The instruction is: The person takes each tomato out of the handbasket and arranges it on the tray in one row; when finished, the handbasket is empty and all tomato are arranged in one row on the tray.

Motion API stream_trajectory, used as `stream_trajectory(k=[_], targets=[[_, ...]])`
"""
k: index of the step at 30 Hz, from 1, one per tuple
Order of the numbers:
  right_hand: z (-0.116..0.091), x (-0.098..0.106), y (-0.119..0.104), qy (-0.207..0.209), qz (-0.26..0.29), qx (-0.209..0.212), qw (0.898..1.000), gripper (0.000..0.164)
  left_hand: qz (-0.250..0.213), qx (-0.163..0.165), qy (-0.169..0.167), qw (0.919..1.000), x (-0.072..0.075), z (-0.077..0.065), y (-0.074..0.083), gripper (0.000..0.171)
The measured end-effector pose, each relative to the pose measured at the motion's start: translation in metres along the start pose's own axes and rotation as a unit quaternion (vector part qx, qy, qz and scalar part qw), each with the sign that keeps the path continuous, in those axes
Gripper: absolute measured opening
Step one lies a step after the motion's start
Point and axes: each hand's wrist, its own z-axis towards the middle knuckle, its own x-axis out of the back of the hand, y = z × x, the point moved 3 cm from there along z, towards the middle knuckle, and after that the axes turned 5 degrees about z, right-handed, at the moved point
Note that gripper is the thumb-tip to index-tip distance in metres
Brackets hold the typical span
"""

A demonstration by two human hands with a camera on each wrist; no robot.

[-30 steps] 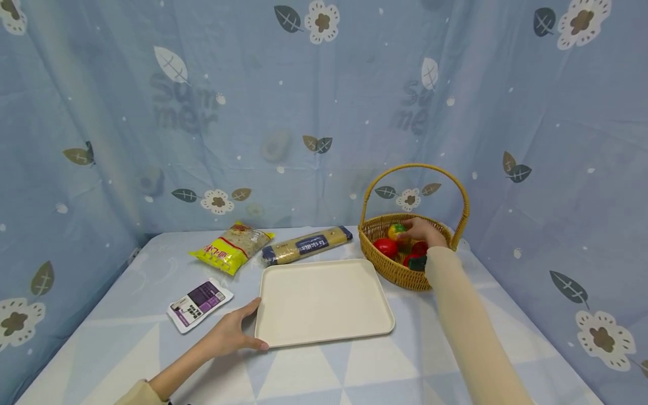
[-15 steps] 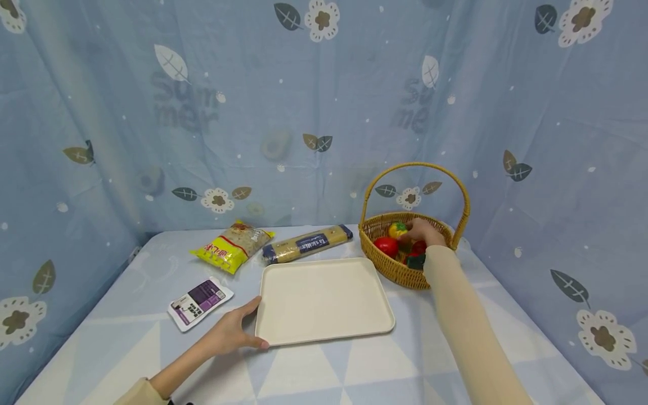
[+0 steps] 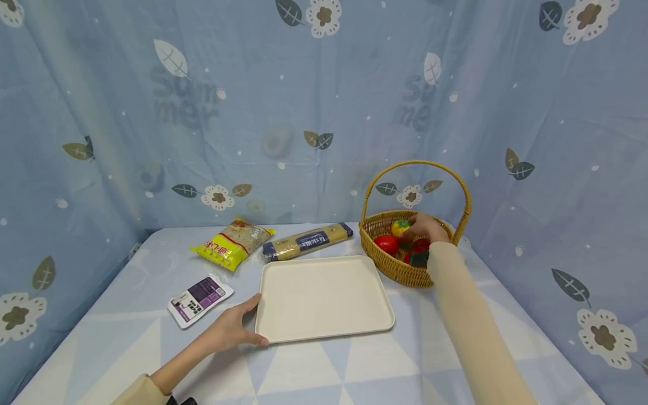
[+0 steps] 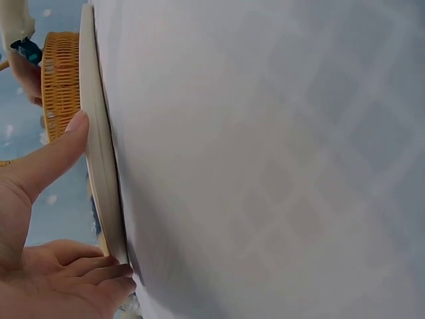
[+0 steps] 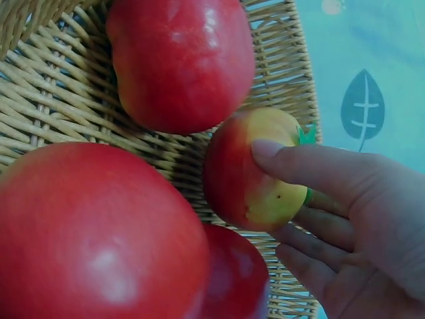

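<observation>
Blue floral curtain (image 3: 273, 101) backs a triangle-patterned cloth (image 3: 374, 371); right fingers (image 5: 319, 169) pinch a red-yellow fruit (image 5: 232, 179), spread left fingers (image 3: 248, 304) touch a tray (image 3: 324, 298)

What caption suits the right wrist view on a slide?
The right hand holds a red and yellow fruit in a wicker basket.

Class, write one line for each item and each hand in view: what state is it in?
Tray: lying flat
Left hand: holds the tray's near left corner
Basket: upright, handle raised, fruit inside
Yellow-red fruit: in the basket, pinched
Right hand: pinches that fruit
Red fruits: lying in the basket
Yellow bag: lying down, looks unopened
Pasta pack: lying down
Purple pouch: lying flat
Curtain: hanging
</observation>
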Motion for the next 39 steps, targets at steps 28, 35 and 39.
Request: stream_trajectory(k=[28,35,39], targets=[[-0.029,0.019,-0.021,0.024,-0.078,0.111,0.99,0.063,0.026,-0.032,0.001,0.9992,0.004,-0.001,-0.001,0.112],[-0.037,0.017,-0.026,0.033,-0.087,0.135,0.987,0.061,0.022,-0.022,-0.008,0.9995,0.004,-0.001,-0.002,0.111],[-0.042,0.017,-0.029,0.042,-0.099,0.16,0.981,0.059,0.019,-0.018,-0.009,0.9996,0.005,-0.001,-0.001,0.111]])
